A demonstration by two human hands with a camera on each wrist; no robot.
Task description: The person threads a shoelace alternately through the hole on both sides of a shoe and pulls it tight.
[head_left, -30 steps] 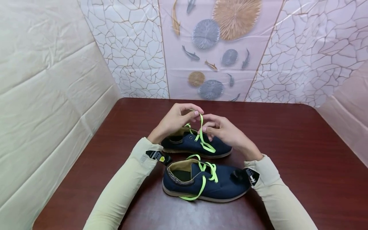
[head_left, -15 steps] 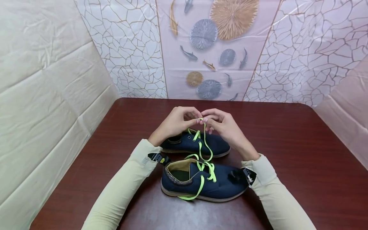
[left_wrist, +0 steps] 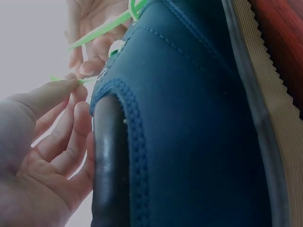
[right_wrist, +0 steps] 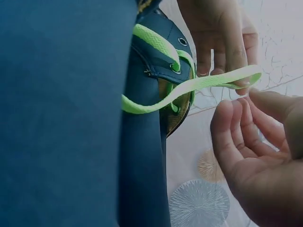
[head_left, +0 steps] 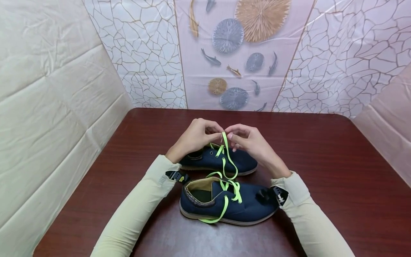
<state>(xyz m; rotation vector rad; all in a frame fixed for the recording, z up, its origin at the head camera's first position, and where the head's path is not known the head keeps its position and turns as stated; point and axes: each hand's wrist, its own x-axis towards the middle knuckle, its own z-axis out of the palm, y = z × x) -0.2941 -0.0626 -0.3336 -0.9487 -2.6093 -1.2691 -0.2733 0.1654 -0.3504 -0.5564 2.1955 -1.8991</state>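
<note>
My left hand [head_left: 194, 136] pinches a neon-green shoelace [head_left: 228, 154] between thumb and fingertips, above the far navy shoe [head_left: 239, 160]. From that pinch the lace drops in a slack curve to the shoe's eyelets. Close beside it on the right is my right hand [right_wrist: 260, 156], fingers bent and thumb tip right by the folded lace; nothing shows between thumb and forefinger. The left wrist view has my left hand [left_wrist: 52, 127] at the lace, with the right hand [left_wrist: 97, 42] behind. A near navy shoe [head_left: 250, 200] with green laces lies below both hands.
Both shoes stand on a dark red-brown table [head_left: 321, 160], toes to the right. One loose lace end of the near shoe hangs over its side onto the table. Behind the table is a patterned wall covering [head_left: 151, 53]; pale cloth [head_left: 57, 107] hangs at the left.
The left hand has come slightly down and the hands have closed together over the far shoe. The lace, between both hands' fingertips half a second ago, now hangs from the left fingers.
</note>
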